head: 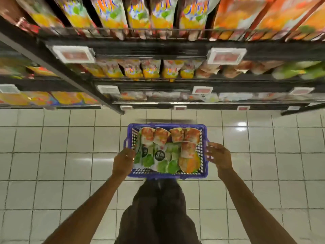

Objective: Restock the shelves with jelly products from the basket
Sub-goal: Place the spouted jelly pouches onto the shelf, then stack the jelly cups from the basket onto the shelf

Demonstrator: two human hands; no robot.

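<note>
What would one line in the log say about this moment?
stage: start, nothing shelved | basket: full of jelly packs, above tiled floor | left hand: on left rim | right hand: at right rim, fingers spread | shelves: ahead, stocked

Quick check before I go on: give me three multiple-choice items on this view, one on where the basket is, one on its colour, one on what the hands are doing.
1. Where is the basket?
A. On a shelf
B. Low over the tiled floor, in front of the shelves
C. On a counter

2. What colour is the basket?
A. Red
B. Green
C. Blue-purple

3. What state are the hands in?
A. Left hand and right hand at opposite sides of the basket
B. Both holding one packet
C. Both on a shelf

Answers:
1 B: floor tiles surround the basket, and the shelves lie beyond it.
2 C: its mesh walls and rim are blue-purple.
3 A: one hand sits at each side wall; the jelly packets lie inside, untouched.
</note>
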